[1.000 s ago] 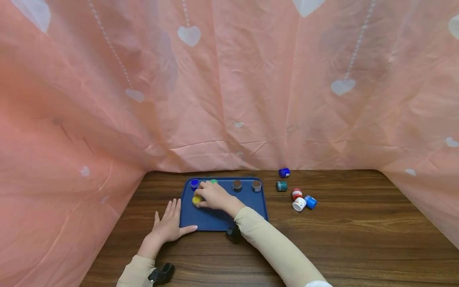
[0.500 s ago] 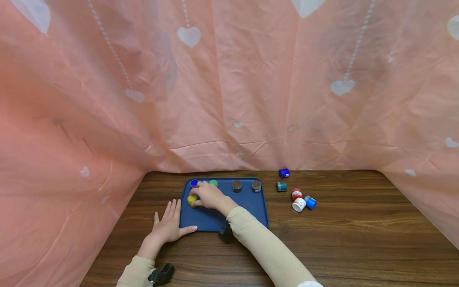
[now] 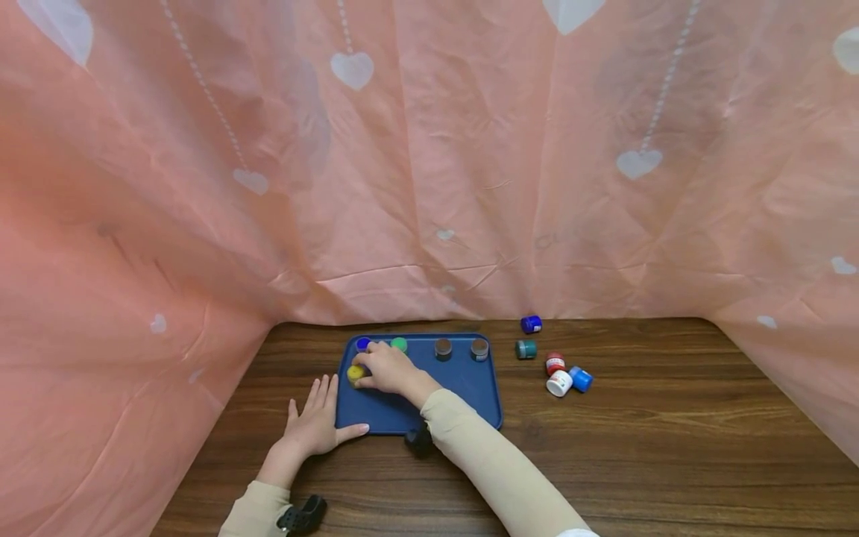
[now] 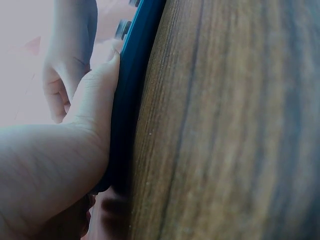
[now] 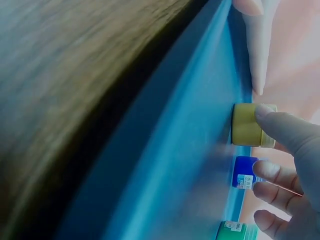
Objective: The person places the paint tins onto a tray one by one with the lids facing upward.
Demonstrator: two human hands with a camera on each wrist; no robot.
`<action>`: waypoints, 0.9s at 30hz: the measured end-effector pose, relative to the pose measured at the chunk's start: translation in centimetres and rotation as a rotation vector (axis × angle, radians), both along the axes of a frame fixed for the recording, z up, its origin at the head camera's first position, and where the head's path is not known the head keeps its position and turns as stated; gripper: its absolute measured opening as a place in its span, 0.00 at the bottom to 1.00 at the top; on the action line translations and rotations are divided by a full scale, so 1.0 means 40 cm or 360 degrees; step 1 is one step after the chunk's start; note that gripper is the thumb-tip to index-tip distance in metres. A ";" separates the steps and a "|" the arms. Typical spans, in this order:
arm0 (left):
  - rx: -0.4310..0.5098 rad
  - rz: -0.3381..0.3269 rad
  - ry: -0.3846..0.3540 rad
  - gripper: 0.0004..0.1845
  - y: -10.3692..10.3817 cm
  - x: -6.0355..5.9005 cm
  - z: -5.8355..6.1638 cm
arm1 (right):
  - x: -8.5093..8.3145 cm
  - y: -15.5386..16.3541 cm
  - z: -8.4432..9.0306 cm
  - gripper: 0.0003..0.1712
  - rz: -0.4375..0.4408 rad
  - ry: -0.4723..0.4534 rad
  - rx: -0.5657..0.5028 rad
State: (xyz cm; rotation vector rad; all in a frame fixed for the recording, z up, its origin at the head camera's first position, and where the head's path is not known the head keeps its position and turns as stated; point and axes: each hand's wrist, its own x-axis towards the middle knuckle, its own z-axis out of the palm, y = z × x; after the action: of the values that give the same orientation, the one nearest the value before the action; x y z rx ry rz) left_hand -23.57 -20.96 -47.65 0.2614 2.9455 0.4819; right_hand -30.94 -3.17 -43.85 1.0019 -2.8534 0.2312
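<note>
Your landmark is the dark blue rectangular plastic tray (image 3: 463,391), which lies flat on the brown wood-grain table (image 3: 637,447) with its far edge close to the pink heart-printed cloth backdrop (image 3: 470,149); that cloth also closes in on the tray's left side, so free room there is slim, while the table is broad and open to the tray's right and along its near edge. Your right hand (image 3: 384,368) reaches over the tray's left part and holds the small yellow paint pot (image 3: 355,373), which stands on the tray floor just inside the left rim; in the right wrist view your thumb (image 5: 280,131) lies on the pot's cap with the other fingers curled beyond it. Your left hand (image 3: 314,421) rests flat on the table at the tray's near-left corner, fingers straight and spread, thumb (image 4: 97,95) pressed against the tray's raised edge, so the pot sits just beyond that hand, across the rim. Along the tray's far edge stand a dark blue pot (image 3: 363,344), a green-capped pot (image 3: 399,344) and two brown-capped pots (image 3: 443,347) in a row, the blue and green ones just beside your right fingers. Off the tray's right side, on bare table, lie a blue pot (image 3: 531,324) by the cloth, a teal pot (image 3: 526,348), a red pot (image 3: 555,362), a white pot (image 3: 559,382) and a light blue pot (image 3: 581,379), the last three clustered together.
</note>
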 end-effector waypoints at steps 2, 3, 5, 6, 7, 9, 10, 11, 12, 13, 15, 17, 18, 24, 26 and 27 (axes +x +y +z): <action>0.0002 -0.0002 0.0001 0.71 0.001 0.002 0.001 | 0.004 0.007 -0.002 0.27 0.0005 0.0019 0.0010; -0.0002 0.0000 0.0000 0.72 0.001 0.002 0.001 | 0.006 0.012 -0.002 0.27 0.0009 0.0019 0.0006; -0.0002 0.0004 -0.0006 0.72 0.001 0.002 0.002 | 0.012 0.021 -0.001 0.28 0.0022 0.0017 -0.0009; -0.0002 0.0005 -0.0001 0.72 0.001 0.002 0.002 | 0.016 0.026 0.000 0.28 0.0030 0.0019 -0.0016; -0.0004 0.0006 0.0001 0.71 0.000 0.002 0.002 | 0.018 0.031 0.000 0.28 0.0036 0.0021 -0.0018; -0.0019 0.0016 -0.0005 0.71 -0.001 -0.002 -0.002 | 0.026 0.043 0.004 0.28 0.0053 0.0031 -0.0021; -0.0018 0.0018 -0.0001 0.71 -0.002 -0.003 -0.004 | 0.030 0.049 0.007 0.27 0.0059 0.0039 -0.0018; -0.0017 0.0020 0.0000 0.71 -0.002 -0.004 -0.006 | 0.034 0.055 0.009 0.27 0.0062 0.0043 -0.0014; -0.0012 0.0020 0.0005 0.71 -0.003 -0.005 -0.007 | 0.038 0.062 0.011 0.27 0.0064 0.0049 -0.0015; -0.0011 0.0023 0.0006 0.71 -0.003 -0.006 -0.009 | 0.043 0.069 0.012 0.27 0.0066 0.0050 -0.0020; -0.0013 0.0025 0.0003 0.70 -0.003 -0.008 -0.011 | 0.051 0.082 0.016 0.27 0.0069 0.0041 -0.0040; -0.0011 0.0026 0.0006 0.70 -0.002 -0.008 -0.011 | 0.060 0.097 0.019 0.27 0.0067 0.0022 -0.0060; -0.0011 0.0026 0.0009 0.70 -0.001 -0.008 -0.010 | 0.064 0.105 0.020 0.27 0.0064 0.0017 -0.0067; -0.0001 0.0026 0.0028 0.70 -0.001 -0.007 -0.011 | 0.089 0.158 0.026 0.26 0.0040 -0.0018 -0.0122; 0.0006 0.0027 0.0022 0.70 -0.001 -0.005 -0.011 | 0.097 0.178 0.028 0.26 0.0051 -0.0015 -0.0152; 0.0008 0.0026 0.0018 0.70 0.000 -0.003 -0.009 | 0.102 0.189 0.028 0.25 0.0058 -0.0007 -0.0163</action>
State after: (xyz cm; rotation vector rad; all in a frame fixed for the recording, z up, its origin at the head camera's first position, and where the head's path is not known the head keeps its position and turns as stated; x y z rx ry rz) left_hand -23.69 -20.97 -48.01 0.2416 2.9598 0.4913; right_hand -26.85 4.39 -42.71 1.0352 -2.7973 0.3788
